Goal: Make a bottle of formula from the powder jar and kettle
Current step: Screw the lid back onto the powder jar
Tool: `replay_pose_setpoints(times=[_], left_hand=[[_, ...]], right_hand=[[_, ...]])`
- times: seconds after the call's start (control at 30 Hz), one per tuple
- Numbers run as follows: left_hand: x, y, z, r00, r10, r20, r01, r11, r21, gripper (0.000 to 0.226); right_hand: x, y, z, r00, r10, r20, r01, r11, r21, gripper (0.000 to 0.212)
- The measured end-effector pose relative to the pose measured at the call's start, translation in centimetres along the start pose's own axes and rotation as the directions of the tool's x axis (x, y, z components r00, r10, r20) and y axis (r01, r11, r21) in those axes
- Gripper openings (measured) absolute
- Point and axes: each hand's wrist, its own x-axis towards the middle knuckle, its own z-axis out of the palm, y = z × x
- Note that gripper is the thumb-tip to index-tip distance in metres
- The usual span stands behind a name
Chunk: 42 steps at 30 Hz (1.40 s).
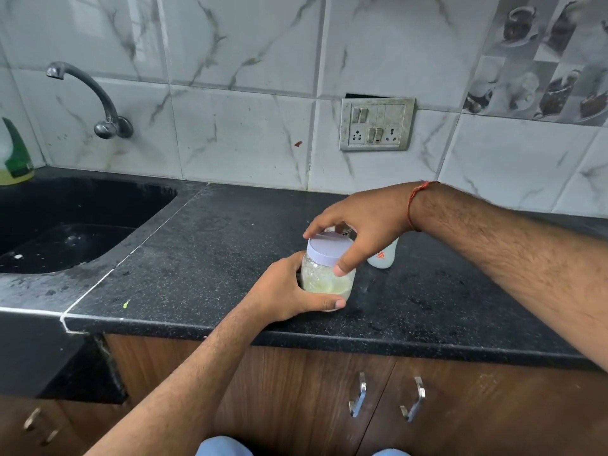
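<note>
A clear powder jar with pale yellowish powder in its bottom stands on the black granite counter. My left hand wraps around the jar's body from the left. My right hand comes from above and grips the jar's white lid with thumb and fingers. Just behind, partly hidden by my right hand, stands a translucent baby bottle with an orange mark. A small metal-rimmed object behind the jar is mostly hidden. No kettle is in view.
A black sink lies at the left with a wall tap above it and a green-capped soap bottle in the corner. A switch and socket plate is on the tiled wall. Wooden cabinet doors sit below the counter.
</note>
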Motion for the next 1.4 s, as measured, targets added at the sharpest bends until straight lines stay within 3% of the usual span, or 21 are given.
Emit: replay_pose_setpoints(times=[0.23, 0.5, 0.63, 0.7, 0.73, 0.8, 0.83, 0.9, 0.97, 1.03, 1.13, 1.23, 1.4], left_hand=[[-0.1, 0.0, 0.1, 1.0, 0.005, -0.018, -0.004, 0.999, 0.047, 0.082], [-0.2, 0.3, 0.3, 0.998, -0.003, -0.069, 0.011, 0.993, 0.116, 0.07], [-0.3, 0.8, 0.3, 0.993, -0.047, -0.111, 0.066, 0.982, 0.176, 0.073], [-0.5, 1.4, -0.1, 0.988, -0.067, -0.141, 0.106, 0.949, 0.295, 0.087], [-0.6, 1.7, -0.4, 0.985, -0.078, -0.157, 0.129, 0.926, 0.355, 0.092], [-0.9, 1.7, -1.2, 0.978, -0.098, -0.185, 0.164, 0.908, 0.386, 0.09], [-1.1, 1.4, -1.7, 0.975, -0.101, -0.2, 0.17, 0.916, 0.363, 0.086], [-1.2, 0.4, -2.6, 0.964, -0.1, -0.244, 0.167, 0.948, 0.27, 0.085], [-1.1, -0.4, -3.3, 0.952, -0.117, -0.284, 0.173, 0.968, 0.179, 0.098], [-0.6, -1.1, -4.0, 0.94, -0.134, -0.315, 0.185, 0.973, 0.139, 0.104], [0.7, -2.1, -4.5, 0.92, -0.157, -0.359, 0.205, 0.973, 0.101, 0.097], [2.0, -2.8, -5.2, 0.907, -0.185, -0.378, 0.229, 0.97, 0.075, 0.09], [3.8, -4.0, -6.5, 0.907, -0.213, -0.364, 0.245, 0.969, 0.043, 0.088]], right_hand=[[0.6, 0.3, 1.0, 0.989, -0.013, -0.145, -0.005, 0.992, -0.125, 0.065], [0.0, -0.2, 2.5, 0.969, 0.042, -0.245, -0.067, 0.994, -0.092, 0.066], [-0.6, 0.3, 5.7, 0.915, 0.093, -0.392, -0.098, 0.995, 0.006, 0.073], [-1.6, 0.3, 8.0, 0.809, 0.156, -0.567, -0.082, 0.985, 0.155, 0.071], [-2.2, 0.3, 9.3, 0.709, 0.201, -0.676, -0.051, 0.971, 0.235, 0.066], [-2.6, 1.3, 12.1, 0.439, 0.303, -0.846, 0.03, 0.936, 0.35, 0.052], [-2.7, 2.2, 13.4, 0.324, 0.374, -0.869, 0.056, 0.909, 0.412, 0.047], [-2.3, 4.3, 15.5, 0.227, 0.55, -0.804, 0.075, 0.813, 0.578, 0.046], [-1.9, 6.4, 17.1, 0.242, 0.687, -0.685, 0.042, 0.698, 0.715, 0.056], [-1.2, 8.1, 18.3, 0.324, 0.764, -0.559, -0.031, 0.599, 0.8, 0.072], [-0.2, 9.5, 19.2, 0.407, 0.8, -0.44, -0.076, 0.51, 0.857, 0.088], [0.5, 10.1, 19.1, 0.415, 0.807, -0.419, -0.073, 0.489, 0.869, 0.092], [1.5, 10.8, 18.5, 0.434, 0.779, -0.453, -0.055, 0.524, 0.85, 0.078]])
